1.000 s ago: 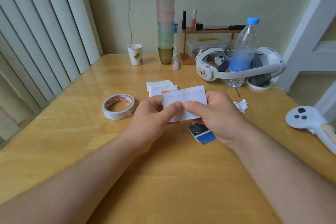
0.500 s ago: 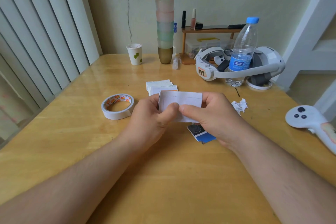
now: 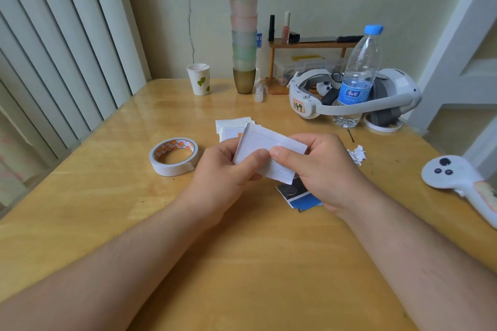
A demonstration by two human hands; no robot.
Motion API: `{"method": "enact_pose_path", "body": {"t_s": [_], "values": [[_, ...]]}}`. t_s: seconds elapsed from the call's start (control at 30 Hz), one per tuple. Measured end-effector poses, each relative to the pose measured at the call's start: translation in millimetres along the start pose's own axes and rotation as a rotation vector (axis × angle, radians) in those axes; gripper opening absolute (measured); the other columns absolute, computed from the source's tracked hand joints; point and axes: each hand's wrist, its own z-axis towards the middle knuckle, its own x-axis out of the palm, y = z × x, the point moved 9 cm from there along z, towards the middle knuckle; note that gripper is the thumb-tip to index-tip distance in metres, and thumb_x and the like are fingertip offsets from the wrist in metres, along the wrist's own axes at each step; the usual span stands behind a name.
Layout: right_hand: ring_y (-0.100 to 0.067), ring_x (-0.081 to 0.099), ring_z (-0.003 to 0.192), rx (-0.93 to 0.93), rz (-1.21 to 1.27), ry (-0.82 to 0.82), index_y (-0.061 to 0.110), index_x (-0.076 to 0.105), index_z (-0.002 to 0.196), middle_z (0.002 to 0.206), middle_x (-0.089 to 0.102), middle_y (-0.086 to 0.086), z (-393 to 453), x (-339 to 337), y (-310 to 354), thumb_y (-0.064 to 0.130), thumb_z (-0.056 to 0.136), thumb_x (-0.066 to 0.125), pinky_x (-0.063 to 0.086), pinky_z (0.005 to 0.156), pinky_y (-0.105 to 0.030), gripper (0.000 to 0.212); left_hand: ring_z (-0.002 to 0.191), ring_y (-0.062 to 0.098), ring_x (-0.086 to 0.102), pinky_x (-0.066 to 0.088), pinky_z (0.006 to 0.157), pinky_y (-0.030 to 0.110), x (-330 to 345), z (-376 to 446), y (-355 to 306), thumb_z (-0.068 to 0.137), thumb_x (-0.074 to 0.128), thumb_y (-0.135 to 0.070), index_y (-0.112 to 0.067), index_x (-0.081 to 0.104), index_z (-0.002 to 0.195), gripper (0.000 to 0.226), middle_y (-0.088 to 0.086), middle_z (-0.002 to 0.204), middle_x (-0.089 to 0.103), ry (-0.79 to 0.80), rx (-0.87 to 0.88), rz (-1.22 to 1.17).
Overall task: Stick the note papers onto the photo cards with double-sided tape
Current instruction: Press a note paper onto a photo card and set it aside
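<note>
head view: both held together above the wooden table point(image 3: 113, 196), left hand point(image 3: 223, 172) and right hand point(image 3: 320, 169) pinching the same white card point(image 3: 269, 153), tilted, thumbs nearly touching on its face; tape roll point(image 3: 174, 152) lying untouched to the left, spare note papers point(image 3: 231, 125) just behind, photo cards point(image 3: 298, 195) under the right hand. probably mid-press, or picking at a tape backing — cannot tell which. next calls for a firm rub along the taped strip, edges kept square.

I see a wooden table point(image 3: 107, 196) bearing a tape roll point(image 3: 174, 152), paper cup point(image 3: 199, 79), cup stack point(image 3: 243, 24), bottle point(image 3: 357, 80), headset point(image 3: 355, 99), controller point(image 3: 457, 180), cards point(image 3: 298, 196).
</note>
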Motion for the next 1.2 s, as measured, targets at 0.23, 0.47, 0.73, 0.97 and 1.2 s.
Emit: {"method": "enact_pose_path", "body": {"t_s": [0.23, 0.47, 0.73, 0.97, 1.2], "values": [[-0.014, 0.065, 0.058, 0.033, -0.133, 0.029, 0.024, 0.079, 0.078, 0.066, 0.07, -0.001, -2, 2, -5, 0.029, 0.091, 0.078, 0.052, 0.051, -0.029, 0.014, 0.099, 0.041, 0.073, 0.058, 0.094, 0.059, -5, 2, 3, 0.091, 0.073, -0.04, -0.013, 0.079, 0.1, 0.03, 0.013, 0.098, 0.08, 0.016, 0.014, 0.103], [-0.014, 0.058, 0.067, -0.225, -0.607, -0.023, 0.025, 0.068, 0.065, 0.066, 0.063, 0.006, -3, 1, 12, 0.027, 0.083, 0.075, 0.052, 0.06, -0.038, 0.02, 0.073, 0.005, 0.056, 0.045, 0.067, 0.018, 1, -5, -29, 0.099, 0.067, -0.026, -0.028, 0.078, 0.1, 0.012, -0.008, 0.08, 0.071, 0.034, 0.347, 0.783], [-0.02, 0.051, 0.056, -0.127, -0.449, 0.04, 0.014, 0.07, 0.072, 0.065, 0.066, -0.006, 2, -1, 0, 0.029, 0.085, 0.076, 0.046, 0.053, -0.035, 0.021, 0.06, 0.003, 0.053, 0.044, 0.059, 0.025, -3, -3, -17, 0.097, 0.073, -0.027, -0.033, 0.079, 0.087, 0.013, -0.013, 0.066, 0.068, 0.002, 0.214, 0.499], [-0.03, 0.073, 0.074, -0.016, -0.168, 0.065, 0.029, 0.081, 0.088, 0.083, 0.077, -0.01, 6, 6, -12, 0.024, 0.087, 0.08, 0.062, 0.069, -0.047, 0.006, 0.106, 0.022, 0.076, 0.058, 0.1, 0.051, 3, 0, 4, 0.1, 0.071, -0.025, -0.016, 0.077, 0.115, 0.018, 0.001, 0.108, 0.081, 0.047, -0.028, 0.041], [-0.025, 0.074, 0.075, -0.041, -0.324, 0.057, 0.023, 0.081, 0.084, 0.076, 0.077, -0.003, 2, -2, -3, 0.037, 0.084, 0.081, 0.062, 0.068, -0.042, 0.013, 0.104, 0.029, 0.077, 0.058, 0.097, 0.058, 1, 1, 8, 0.096, 0.073, -0.035, -0.016, 0.076, 0.112, 0.025, 0.004, 0.106, 0.081, 0.08, -0.035, 0.119]]}}
